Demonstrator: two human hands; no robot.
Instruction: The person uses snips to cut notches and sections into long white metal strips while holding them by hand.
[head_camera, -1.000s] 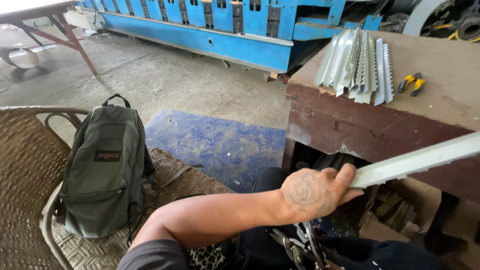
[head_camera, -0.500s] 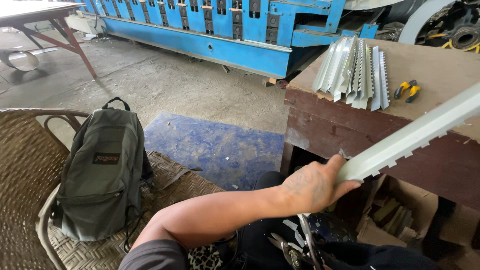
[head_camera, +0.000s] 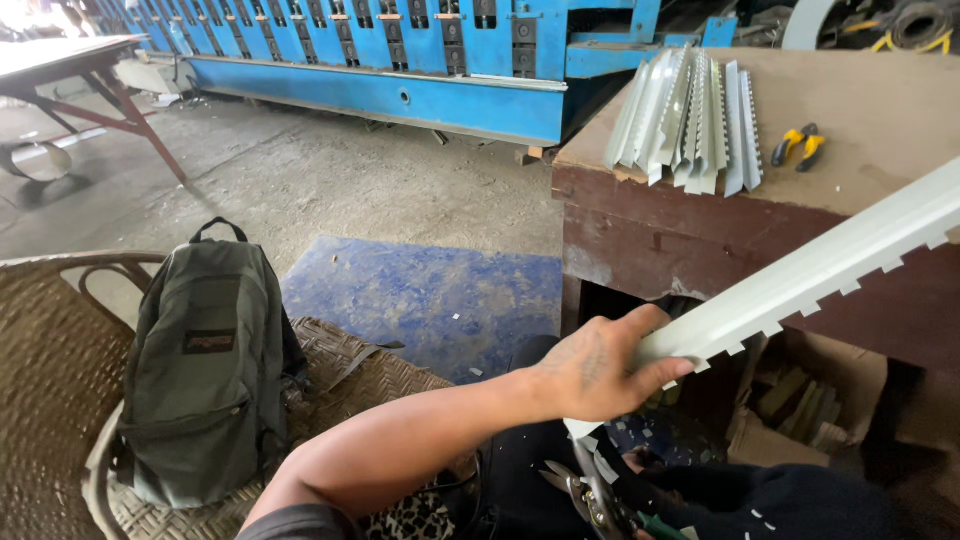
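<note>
One hand does the holding as I watch from the head camera: the left hand (head_camera: 590, 365) is wrapped around the near end of a long pale metal strip (head_camera: 820, 265), thumb under, fingers over the top. The strip runs up and to the right across the front of the brown workbench (head_camera: 700, 225), its lower edge cut into square teeth. I judge it light but springy thin sheet, likely to whip at the far end, with sharp notched edges, so the smooth folded back is the place to hold. Tin snips (head_camera: 590, 495) lie low by my lap; the right hand is out of sight.
</note>
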